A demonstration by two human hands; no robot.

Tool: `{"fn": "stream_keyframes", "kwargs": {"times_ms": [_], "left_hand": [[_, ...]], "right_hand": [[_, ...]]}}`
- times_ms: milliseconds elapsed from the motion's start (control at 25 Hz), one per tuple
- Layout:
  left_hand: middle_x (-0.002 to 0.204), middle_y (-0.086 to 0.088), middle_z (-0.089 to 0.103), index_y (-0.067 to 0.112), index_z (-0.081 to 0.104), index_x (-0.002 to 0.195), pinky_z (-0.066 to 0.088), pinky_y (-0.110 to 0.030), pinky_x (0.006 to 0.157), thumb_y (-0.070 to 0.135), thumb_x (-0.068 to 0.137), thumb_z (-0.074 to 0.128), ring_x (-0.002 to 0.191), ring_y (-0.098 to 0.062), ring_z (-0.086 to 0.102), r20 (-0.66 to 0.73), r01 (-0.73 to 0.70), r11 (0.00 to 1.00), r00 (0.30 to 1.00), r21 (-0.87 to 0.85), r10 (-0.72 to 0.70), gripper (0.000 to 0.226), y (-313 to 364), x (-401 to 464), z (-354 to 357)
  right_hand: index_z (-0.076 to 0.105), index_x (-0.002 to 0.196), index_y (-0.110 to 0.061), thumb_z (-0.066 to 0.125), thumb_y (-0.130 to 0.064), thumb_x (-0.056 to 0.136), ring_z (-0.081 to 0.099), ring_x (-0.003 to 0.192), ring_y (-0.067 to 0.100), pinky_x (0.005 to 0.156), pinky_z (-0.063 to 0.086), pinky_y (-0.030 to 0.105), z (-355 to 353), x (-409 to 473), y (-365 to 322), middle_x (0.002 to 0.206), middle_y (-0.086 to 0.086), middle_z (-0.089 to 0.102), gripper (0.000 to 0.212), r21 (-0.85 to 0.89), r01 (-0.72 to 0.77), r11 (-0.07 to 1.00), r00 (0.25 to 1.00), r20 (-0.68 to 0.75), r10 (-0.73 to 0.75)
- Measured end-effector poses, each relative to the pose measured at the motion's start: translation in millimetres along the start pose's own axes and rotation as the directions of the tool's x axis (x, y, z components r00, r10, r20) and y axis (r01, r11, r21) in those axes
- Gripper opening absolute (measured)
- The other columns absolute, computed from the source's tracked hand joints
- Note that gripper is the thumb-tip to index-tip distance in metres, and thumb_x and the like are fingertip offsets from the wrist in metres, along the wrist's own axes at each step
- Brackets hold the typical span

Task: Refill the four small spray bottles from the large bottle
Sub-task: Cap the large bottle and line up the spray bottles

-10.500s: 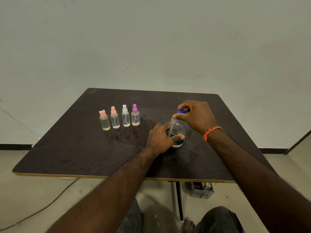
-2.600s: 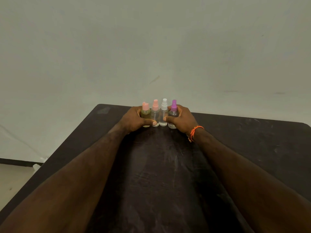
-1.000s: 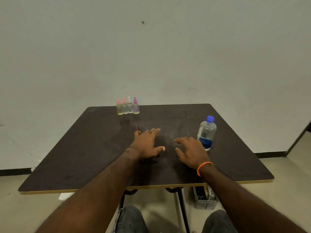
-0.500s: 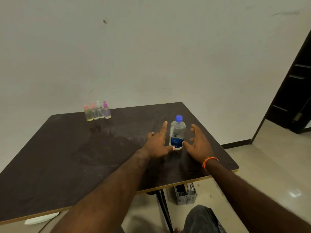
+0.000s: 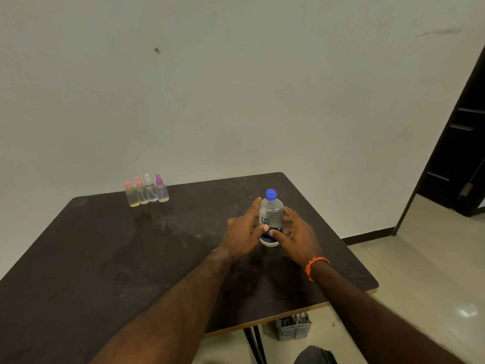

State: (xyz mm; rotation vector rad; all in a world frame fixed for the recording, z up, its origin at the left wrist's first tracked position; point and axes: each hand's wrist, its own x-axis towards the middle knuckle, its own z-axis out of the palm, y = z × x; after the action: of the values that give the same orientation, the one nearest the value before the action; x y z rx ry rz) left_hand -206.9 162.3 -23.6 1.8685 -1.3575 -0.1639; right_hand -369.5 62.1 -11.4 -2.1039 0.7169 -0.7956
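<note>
The large clear bottle [image 5: 271, 210], with a blue cap and a blue-and-white label, stands upright right of the dark table's [image 5: 105, 258] middle. My left hand [image 5: 242, 233] holds its left side, thumb on the label and fingers reaching up along the body. From the right, my right hand [image 5: 298, 236], with an orange wristband, grips it, thumb on the label and fingers curled behind. Four small spray bottles stand in a tight row at the far left edge: a yellowish one [image 5: 132, 197], a pink-capped one [image 5: 141, 193], a white-capped one [image 5: 150, 190] and a purple-capped one [image 5: 161, 191].
A plain wall rises close behind the table. A dark doorway [image 5: 467, 153] opens at the right. Under the table's near right corner a grey basket [image 5: 292, 328] sits on the tiled floor. My knee shows at the bottom edge.
Half a second ago my hands were open on either side of the large bottle; now both have closed around it. Before that I pushed the four small bottles to the far edge.
</note>
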Motion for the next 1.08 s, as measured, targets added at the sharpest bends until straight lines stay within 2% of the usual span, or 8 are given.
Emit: {"fn": "stream_keyframes", "kwargs": {"times_ms": [80, 240, 320, 440, 600, 720, 920, 1080], "left_hand": [[0.128, 0.001, 0.072, 0.028, 0.019, 0.166, 0.045, -0.05, 0.115, 0.041, 0.099, 0.061, 0.116, -0.017, 0.07, -0.035, -0.014, 1.0, 0.999, -0.026, 0.013, 0.08, 1, 21, -8], [0.125, 0.006, 0.073, 0.037, 0.018, 0.165, 0.044, -0.05, 0.114, 0.046, 0.099, 0.056, 0.112, -0.015, 0.071, -0.037, -0.037, 0.999, 0.999, 0.016, 0.037, 0.076, -2, 76, -24], [0.13, 0.002, 0.071, 0.035, 0.016, 0.165, 0.044, -0.052, 0.114, 0.042, 0.102, 0.056, 0.114, -0.018, 0.071, -0.005, -0.039, 0.999, 0.999, 0.032, 0.039, 0.075, -8, 105, -28], [0.133, -0.004, 0.07, 0.032, 0.015, 0.164, 0.046, -0.05, 0.112, 0.037, 0.104, 0.057, 0.116, -0.022, 0.07, -0.004, -0.009, 0.998, 1.0, 0.061, 0.009, 0.074, -20, 145, -30], [0.132, -0.004, 0.07, 0.033, 0.021, 0.163, 0.051, -0.032, 0.1, 0.029, 0.103, 0.062, 0.112, -0.019, 0.07, -0.007, 0.031, 0.999, 0.999, 0.028, -0.031, 0.073, -38, 188, -24], [0.144, -0.002, 0.064, 0.035, 0.015, 0.165, 0.05, -0.038, 0.107, 0.02, 0.102, 0.063, 0.122, -0.02, 0.066, 0.011, 0.061, 0.998, 0.998, -0.034, -0.06, 0.081, -60, 210, -10], [0.148, -0.009, 0.059, 0.032, -0.001, 0.167, 0.045, -0.044, 0.112, 0.009, 0.102, 0.057, 0.13, -0.029, 0.062, 0.1, 0.094, 0.996, 0.991, 0.005, -0.094, 0.09, -92, 226, 15], [0.157, -0.004, 0.051, 0.038, -0.002, 0.165, 0.04, -0.046, 0.118, 0.002, 0.099, 0.058, 0.14, -0.026, 0.054, 0.134, 0.111, 0.992, 0.986, -0.064, -0.102, 0.096, -101, 223, 21]], "right_hand": [[0.045, 0.133, -0.047, 0.077, -0.044, 0.08, 0.066, 0.101, 0.007, 0.089, 0.056, 0.035, -7, 21, -8, 0.105, -0.031, 0.058, 0.063, -0.018, 0.028, 0.999, 1.0, -0.006, -0.028], [0.042, 0.136, -0.05, 0.075, -0.046, 0.081, 0.067, 0.099, 0.01, 0.088, 0.056, 0.035, -16, 77, -19, 0.1, -0.027, 0.057, 0.064, -0.025, 0.041, 0.999, 0.999, 0.014, -0.041], [0.041, 0.136, -0.053, 0.074, -0.045, 0.082, 0.067, 0.099, 0.01, 0.088, 0.056, 0.034, -14, 108, -16, 0.106, -0.024, 0.061, 0.064, -0.04, 0.041, 0.998, 0.999, 0.025, -0.04], [0.043, 0.14, -0.042, 0.072, -0.041, 0.084, 0.066, 0.106, 0.016, 0.09, 0.053, 0.034, -6, 153, -7, 0.122, -0.012, 0.066, 0.063, -0.074, 0.028, 0.997, 0.999, 0.039, -0.025], [0.045, 0.143, -0.03, 0.072, -0.032, 0.087, 0.064, 0.116, 0.023, 0.099, 0.052, 0.041, 12, 209, 16, 0.135, -0.001, 0.064, 0.062, -0.071, -0.035, 0.997, 0.998, 0.052, 0.039], [0.044, 0.144, -0.027, 0.072, -0.023, 0.089, 0.062, 0.121, 0.024, 0.102, 0.047, 0.04, 27, 241, 36, 0.138, 0.001, 0.061, 0.062, -0.08, -0.075, 0.994, 0.994, 0.074, 0.081], [0.046, 0.141, -0.025, 0.066, -0.015, 0.092, 0.061, 0.121, 0.027, 0.103, 0.047, 0.041, 52, 267, 70, 0.135, 0.001, 0.062, 0.053, -0.103, -0.148, 0.984, 0.984, 0.082, 0.157], [0.044, 0.144, -0.021, 0.062, -0.013, 0.096, 0.058, 0.126, 0.027, 0.109, 0.046, 0.044, 60, 269, 76, 0.141, 0.003, 0.059, 0.051, -0.086, -0.178, 0.98, 0.981, 0.065, 0.184]]}}
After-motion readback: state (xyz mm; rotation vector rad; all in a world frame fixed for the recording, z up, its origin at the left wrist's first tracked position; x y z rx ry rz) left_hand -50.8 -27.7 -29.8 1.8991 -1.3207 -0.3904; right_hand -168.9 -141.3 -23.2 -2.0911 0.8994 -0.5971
